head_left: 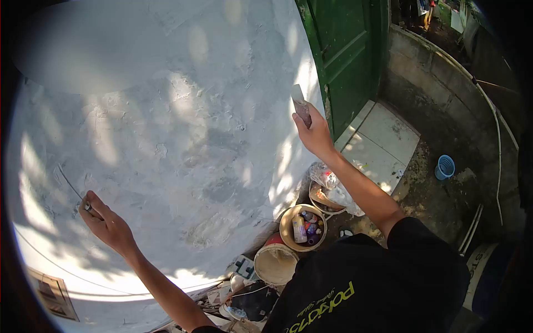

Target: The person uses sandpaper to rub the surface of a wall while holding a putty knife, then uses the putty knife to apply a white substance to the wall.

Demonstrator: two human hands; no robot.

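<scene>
My right hand (pixel 317 133) is closed round the handle of a putty knife (pixel 300 105), its flat blade pointing up in front of the white wall (pixel 183 127), close to the green door. Low on the left, my left hand (pixel 111 228) grips a thin-bladed scraper (pixel 70 182), seen almost edge-on. The scraper's blade points up and left, over the wall's surface. Rough patches and ridges of filler cover much of the wall, with sun spots and shade across it.
A green door (pixel 350 61) stands right of the wall, above a tiled step (pixel 383 139). Below are a bucket of bottles (pixel 286 225), another bucket (pixel 276 265) and plastic bags (pixel 338 194). A blue basket (pixel 444 167) sits on the ground; a block wall (pixel 427 72) curves behind it.
</scene>
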